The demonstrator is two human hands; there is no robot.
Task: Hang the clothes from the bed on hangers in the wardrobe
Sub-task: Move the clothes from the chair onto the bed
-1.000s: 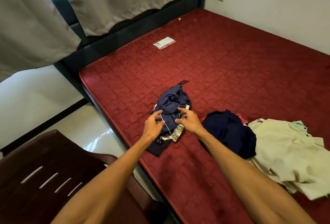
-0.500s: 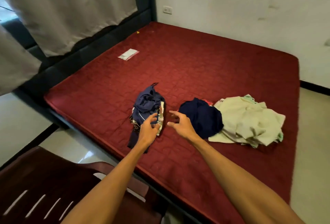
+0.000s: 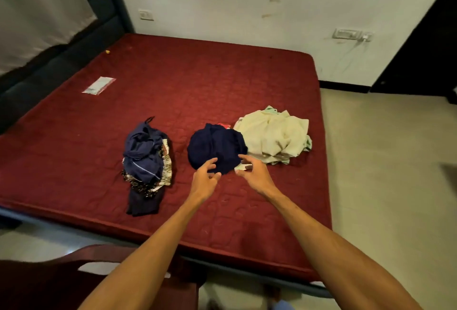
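Three piles of clothes lie on the red mattress (image 3: 222,82). On the left is a blue and patterned pile (image 3: 146,158). In the middle sits a dark navy garment (image 3: 215,146), and a cream pile (image 3: 274,134) lies to its right. My left hand (image 3: 205,181) hovers at the navy garment's near edge with its fingers spread and loosely bent. At the garment's near right edge is my right hand (image 3: 254,173), also spread, over a small white label. Neither hand holds anything. No hanger or wardrobe is in view.
A dark red plastic chair (image 3: 74,282) stands at the bottom left against the bed's near edge. A small plastic packet (image 3: 99,85) lies on the mattress near the dark headboard (image 3: 61,59). Tiled floor (image 3: 390,186) lies to the right, with a dark doorway (image 3: 425,45) beyond.
Both hands left the blue patterned pile and moved right to the navy garment. The view swung right, showing the floor and doorway.
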